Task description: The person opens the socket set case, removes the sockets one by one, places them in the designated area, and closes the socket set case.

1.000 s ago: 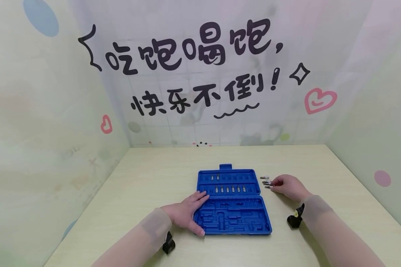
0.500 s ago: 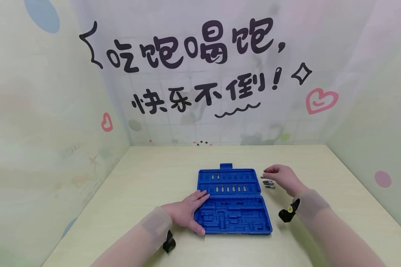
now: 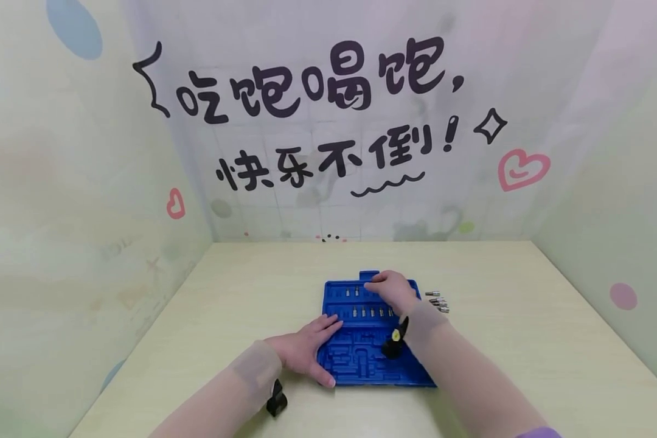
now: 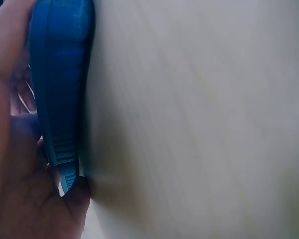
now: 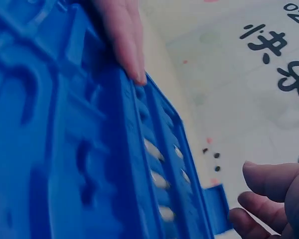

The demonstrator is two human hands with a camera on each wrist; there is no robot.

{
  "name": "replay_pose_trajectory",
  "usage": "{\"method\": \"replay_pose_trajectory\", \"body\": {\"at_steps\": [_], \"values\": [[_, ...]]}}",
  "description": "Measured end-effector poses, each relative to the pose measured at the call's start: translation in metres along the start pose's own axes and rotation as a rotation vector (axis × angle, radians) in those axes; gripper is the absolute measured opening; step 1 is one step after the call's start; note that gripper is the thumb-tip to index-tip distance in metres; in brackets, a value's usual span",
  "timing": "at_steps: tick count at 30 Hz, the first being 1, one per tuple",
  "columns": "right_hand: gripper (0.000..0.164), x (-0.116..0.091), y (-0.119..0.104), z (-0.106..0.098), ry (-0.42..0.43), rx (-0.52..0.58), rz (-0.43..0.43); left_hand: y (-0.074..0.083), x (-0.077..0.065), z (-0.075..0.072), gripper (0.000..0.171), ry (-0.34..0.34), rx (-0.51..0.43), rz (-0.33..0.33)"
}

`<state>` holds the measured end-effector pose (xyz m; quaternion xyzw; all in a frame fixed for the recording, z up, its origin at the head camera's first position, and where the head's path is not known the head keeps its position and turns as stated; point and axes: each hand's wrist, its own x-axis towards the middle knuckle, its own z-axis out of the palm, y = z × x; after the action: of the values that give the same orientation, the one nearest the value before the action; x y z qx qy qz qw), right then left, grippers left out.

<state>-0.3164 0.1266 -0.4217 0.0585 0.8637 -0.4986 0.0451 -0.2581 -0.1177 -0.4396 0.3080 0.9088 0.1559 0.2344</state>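
blue case [image 3: 357, 331] down on table [image 3: 263, 274], left hand [image 3: 305, 351] spread against its left edge, right hand [image 3: 394, 292] over far half, fingers bent, hold on anything unclear!

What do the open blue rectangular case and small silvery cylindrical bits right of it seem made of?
Blue case: probably moulded plastic, semi-matte, judging by its uniform colour and formed recesses. Silvery bits: likely metal, shiny, given their bright glints.

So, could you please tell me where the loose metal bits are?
In the head view, the loose metal bits lie on the table to the right of the blue case, beside its far half, close to the right sleeve.
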Motion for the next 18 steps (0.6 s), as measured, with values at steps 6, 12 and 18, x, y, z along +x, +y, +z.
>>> {"method": "replay_pose_trajectory", "body": {"at_steps": [6,12,18], "values": [[0.035,0.006,-0.004,0.028,0.041,-0.153,0.048,-0.001,0.0,0.001,0.112,-0.004,0.0,0.012],[0.035,0.012,0.0,0.039,0.038,-0.217,0.096,0.0,0.0,0.001,0.112,-0.004,0.006,0.011],[0.041,0.019,-0.003,0.043,0.038,-0.256,0.153,0.001,-0.001,0.0,0.111,0.002,0.003,0.02]]}}
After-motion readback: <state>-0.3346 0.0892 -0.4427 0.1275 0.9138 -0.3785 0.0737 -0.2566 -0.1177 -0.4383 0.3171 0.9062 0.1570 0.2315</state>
